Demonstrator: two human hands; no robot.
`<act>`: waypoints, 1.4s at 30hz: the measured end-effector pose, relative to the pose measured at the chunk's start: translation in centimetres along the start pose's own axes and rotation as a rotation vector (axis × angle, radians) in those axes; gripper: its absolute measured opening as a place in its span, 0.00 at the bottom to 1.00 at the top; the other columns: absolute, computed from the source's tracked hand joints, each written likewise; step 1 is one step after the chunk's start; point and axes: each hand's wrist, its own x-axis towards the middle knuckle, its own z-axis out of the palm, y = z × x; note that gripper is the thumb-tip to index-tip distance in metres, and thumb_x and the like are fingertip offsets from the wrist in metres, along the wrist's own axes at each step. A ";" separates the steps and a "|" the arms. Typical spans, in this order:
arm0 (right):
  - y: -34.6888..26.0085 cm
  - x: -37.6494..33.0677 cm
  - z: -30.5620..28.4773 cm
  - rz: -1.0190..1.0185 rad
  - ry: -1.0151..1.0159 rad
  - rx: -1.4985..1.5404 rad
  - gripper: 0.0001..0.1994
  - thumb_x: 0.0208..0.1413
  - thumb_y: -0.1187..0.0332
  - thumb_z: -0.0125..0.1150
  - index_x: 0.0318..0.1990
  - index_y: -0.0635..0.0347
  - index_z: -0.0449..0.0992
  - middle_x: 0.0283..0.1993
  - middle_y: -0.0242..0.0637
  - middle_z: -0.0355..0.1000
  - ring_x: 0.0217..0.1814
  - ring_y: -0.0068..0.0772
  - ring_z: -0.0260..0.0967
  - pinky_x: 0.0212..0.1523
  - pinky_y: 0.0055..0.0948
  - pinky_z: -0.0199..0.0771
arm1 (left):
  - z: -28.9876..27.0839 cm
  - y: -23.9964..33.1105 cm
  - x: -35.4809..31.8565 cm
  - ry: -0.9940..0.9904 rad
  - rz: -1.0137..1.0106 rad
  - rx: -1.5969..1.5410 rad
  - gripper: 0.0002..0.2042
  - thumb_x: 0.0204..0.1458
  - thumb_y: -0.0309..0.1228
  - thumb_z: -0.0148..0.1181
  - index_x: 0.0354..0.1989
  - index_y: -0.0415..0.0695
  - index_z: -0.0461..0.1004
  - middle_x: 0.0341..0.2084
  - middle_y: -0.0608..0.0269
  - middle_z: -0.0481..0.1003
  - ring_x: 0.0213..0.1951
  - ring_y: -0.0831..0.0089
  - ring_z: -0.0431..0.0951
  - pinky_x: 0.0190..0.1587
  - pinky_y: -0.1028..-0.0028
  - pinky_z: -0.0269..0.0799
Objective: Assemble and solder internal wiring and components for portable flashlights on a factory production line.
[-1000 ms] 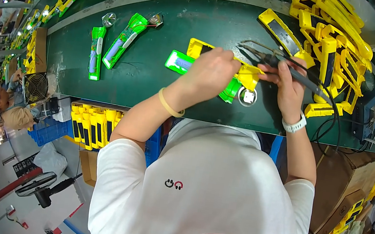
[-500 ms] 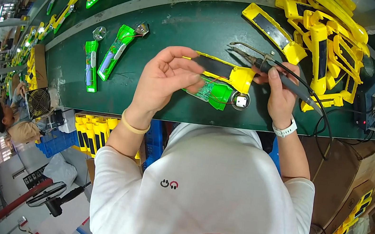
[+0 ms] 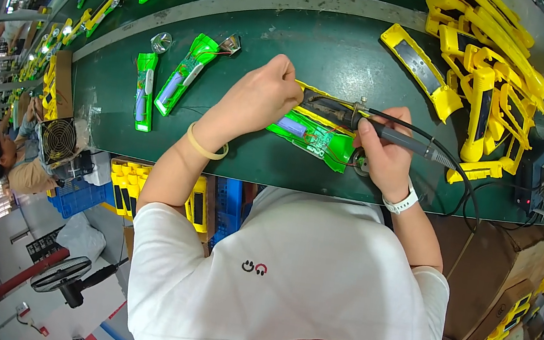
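Head view looks down on a green counter point(image 3: 343, 62) where both hands meet over one workpiece: a green circuit board point(image 3: 310, 136) lying in a yellow housing point(image 3: 325, 116), just beyond the person's chest. Its long axis runs from far left to near right, slightly slanted, with a round silver reflector point(image 3: 359, 163) at its near-right end. The left hand point(image 3: 265, 96) is curled shut and rests on the far-left end of the housing, fingers pinched as if around something small, though what it pinches cannot be made out. The right hand point(image 3: 385, 155) is closed around a soldering iron point(image 3: 388, 132) in a pen-like grip; the iron's dark handle points left along the board, its tip lying between the two hands over the housing, and its cable point(image 3: 455, 178) trails off to the right. So the board lies directly under and between the hands, the right one nearer the reflector end, the left nearer the other. Left of the work, well apart, lie two more green boards point(image 3: 166, 79) side by side. A heap of yellow shells point(image 3: 487, 75) fills the far right.
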 end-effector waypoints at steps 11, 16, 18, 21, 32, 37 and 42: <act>0.3 0.2 0.0 0.010 -0.005 -0.019 0.12 0.51 0.75 0.59 0.35 0.61 0.59 0.26 0.30 0.64 0.24 0.13 0.61 0.22 0.14 0.61 | -0.3 -0.1 1.0 -0.133 0.099 0.111 0.02 0.39 0.21 0.59 0.21 0.39 0.72 0.27 0.57 0.64 0.28 0.61 0.70 0.30 0.68 0.68; 0.6 0.2 -0.1 0.013 -0.033 -0.028 0.12 0.51 0.75 0.59 0.34 0.61 0.59 0.26 0.30 0.64 0.24 0.13 0.60 0.22 0.14 0.61 | -0.4 -0.2 0.8 -0.116 0.136 0.083 0.02 0.38 0.21 0.59 0.21 0.39 0.72 0.26 0.56 0.64 0.28 0.61 0.70 0.30 0.67 0.68; 0.7 0.2 -0.1 0.012 -0.044 -0.045 0.12 0.51 0.75 0.59 0.34 0.61 0.59 0.26 0.29 0.63 0.23 0.13 0.60 0.22 0.14 0.60 | -0.4 -0.2 0.7 -0.105 0.145 0.079 0.02 0.38 0.21 0.59 0.21 0.39 0.72 0.26 0.57 0.64 0.28 0.61 0.70 0.30 0.67 0.68; 0.8 0.3 0.1 0.015 -0.040 -0.077 0.12 0.51 0.75 0.59 0.34 0.61 0.59 0.25 0.29 0.63 0.24 0.13 0.60 0.22 0.15 0.61 | -0.5 -0.1 0.6 -0.104 0.154 0.088 0.02 0.38 0.21 0.59 0.22 0.39 0.73 0.26 0.57 0.64 0.28 0.61 0.70 0.30 0.68 0.68; -2.0 -1.1 -3.7 -0.155 0.145 -0.055 0.09 0.55 0.72 0.54 0.39 0.61 0.60 0.24 0.34 0.66 0.19 0.19 0.64 0.18 0.16 0.61 | -0.4 0.2 0.8 -0.136 0.112 0.132 0.02 0.39 0.22 0.60 0.22 0.40 0.73 0.26 0.57 0.64 0.28 0.61 0.70 0.31 0.68 0.69; -1.7 0.6 -9.0 -0.358 0.321 -0.277 0.18 0.59 0.62 0.50 0.51 0.61 0.58 0.53 0.44 0.60 0.38 0.29 0.68 0.40 0.25 0.70 | -0.4 0.3 1.0 -0.144 0.120 0.150 0.02 0.40 0.22 0.60 0.23 0.41 0.73 0.26 0.57 0.64 0.28 0.61 0.70 0.30 0.68 0.69; -0.8 0.7 -9.1 -0.265 0.201 -0.254 0.16 0.62 0.64 0.45 0.52 0.61 0.55 0.50 0.47 0.64 0.50 0.38 0.68 0.51 0.38 0.71 | -0.5 0.6 1.0 -0.163 0.104 0.172 0.02 0.40 0.22 0.60 0.23 0.41 0.73 0.26 0.57 0.64 0.28 0.61 0.70 0.30 0.68 0.68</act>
